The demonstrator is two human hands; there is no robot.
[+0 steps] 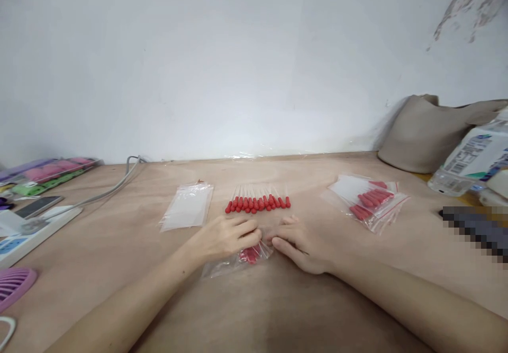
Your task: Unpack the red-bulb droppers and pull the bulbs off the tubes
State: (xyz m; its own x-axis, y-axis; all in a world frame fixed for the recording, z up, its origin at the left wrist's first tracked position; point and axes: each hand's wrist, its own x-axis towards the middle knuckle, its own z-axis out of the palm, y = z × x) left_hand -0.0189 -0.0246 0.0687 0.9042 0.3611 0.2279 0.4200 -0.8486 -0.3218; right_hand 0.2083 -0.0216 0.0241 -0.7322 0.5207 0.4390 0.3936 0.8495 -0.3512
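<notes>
My left hand (234, 235) is closed on a small clear zip bag (222, 268) low in the middle of the table. Through the plastic show several droppers with red bulbs (250, 255), their stems partly hidden under my fingers. At the bag's right end my right hand (302, 244) has its thumb and fingers closed about the plastic edge, the exact contact being hard to make out. Just beyond both hands lies a row of loose droppers (257, 203), red bulbs towards me and clear stems pointing at the wall.
Flat bags (188, 206) are stacked left of the row. Filled bags of droppers (371, 202) lie at the right. A power strip (43, 234) with a grey cable and a phone (38, 207) sit far left. A beige bag (420, 133) and a plastic bottle (468, 157) stand far right.
</notes>
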